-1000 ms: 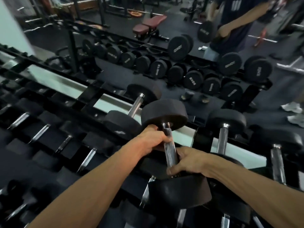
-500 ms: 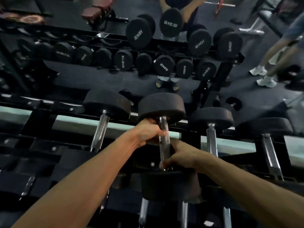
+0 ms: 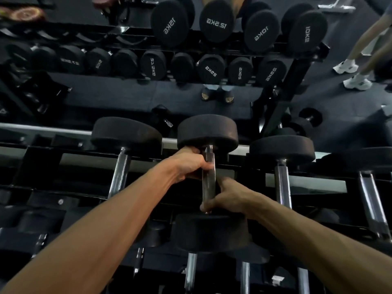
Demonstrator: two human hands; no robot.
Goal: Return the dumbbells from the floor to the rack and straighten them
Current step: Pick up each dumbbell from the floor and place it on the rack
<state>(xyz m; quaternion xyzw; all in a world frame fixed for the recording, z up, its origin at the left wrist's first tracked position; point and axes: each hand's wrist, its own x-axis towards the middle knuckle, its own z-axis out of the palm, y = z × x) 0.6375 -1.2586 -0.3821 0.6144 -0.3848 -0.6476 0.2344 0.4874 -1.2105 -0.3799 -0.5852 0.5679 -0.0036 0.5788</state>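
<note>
A black dumbbell [image 3: 207, 132] with round rubber heads and a chrome knurled handle lies front to back on the top tier of the black rack [image 3: 42, 166]. My left hand [image 3: 191, 164] grips the far end of the handle, just under the far head. My right hand [image 3: 227, 198] grips the near end, right above the near head. Neighbouring dumbbells sit parallel on the same tier, one to the left [image 3: 125, 134] and one to the right [image 3: 282, 149].
A wall mirror behind the rack reflects rows of labelled dumbbells [image 3: 214, 20] and my feet. A small dumbbell [image 3: 305, 122] lies on the floor at the right. A person's legs in white shoes [image 3: 356, 81] stand at the far right. Lower tiers hold more dumbbells.
The view has swung right and tilted down. The dumbbell in both hands has gone from angled to squarely front to back between its neighbours, with both grips unchanged.
</note>
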